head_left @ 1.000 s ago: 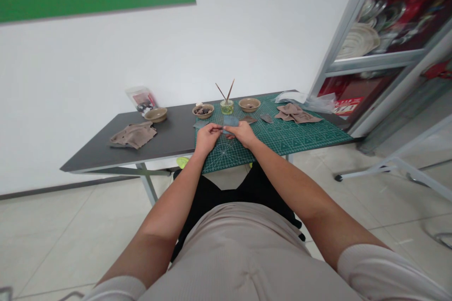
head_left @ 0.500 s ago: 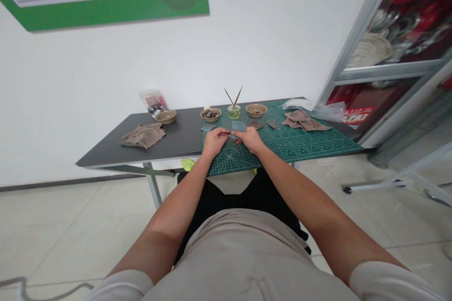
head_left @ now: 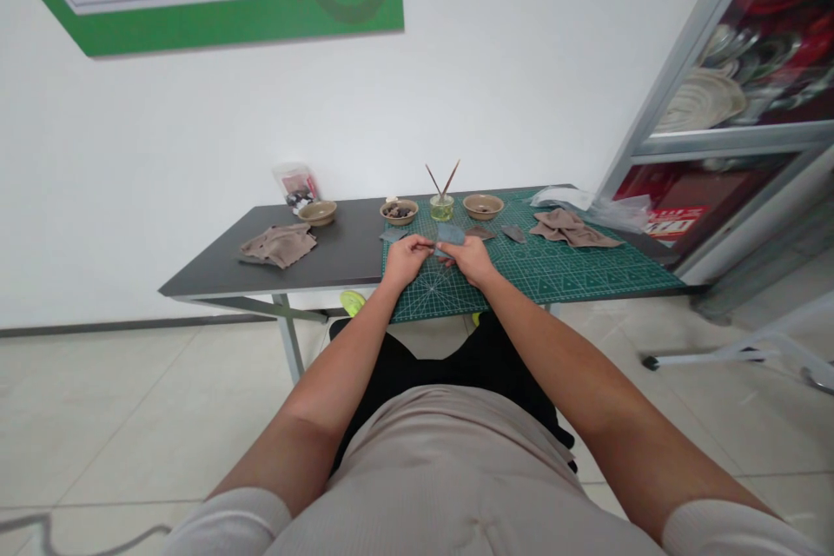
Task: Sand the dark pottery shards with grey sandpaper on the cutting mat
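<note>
Reading the head view, the only one I have: left hand [head_left: 407, 261] and right hand [head_left: 470, 262] are bare, close together over the near part of a green gridded cutting mat [head_left: 573, 280]. Between them sits a flat blue-grey angular piece [head_left: 449, 234], its lower edge at the fingertips [head_left: 443, 248] of both hands. Fingers are curled inward, not spread. Can't tell if they're clenched on the piece; too small at this range. Just left of the left hand, a smaller blue-grey flat piece [head_left: 393, 235] lies at the mat's edge. Past the right hand, a brown flat piece [head_left: 479, 233] and a dark grey pointed piece [head_left: 513, 234] lie on the mat. Behind those: a tan ceramic bowl with dark fragments [head_left: 399, 211], a small glass jar of yellow-green liquid [head_left: 441, 208] holding two thin wooden sticks [head_left: 444, 179], and a second tan ceramic bowl [head_left: 483, 207]. A crumpled taupe cloth [head_left: 572, 228] lies at the mat's right side, against a clear plastic bag [head_left: 618, 213]. The mat sits on a dark grey table [head_left: 326, 265], which also carries a third tan ceramic bowl [head_left: 318, 212], a second taupe cloth [head_left: 279, 245] and a clear packet [head_left: 296, 188]. Metal-framed glass cabinet of plates [head_left: 704, 100] stands at right.
</note>
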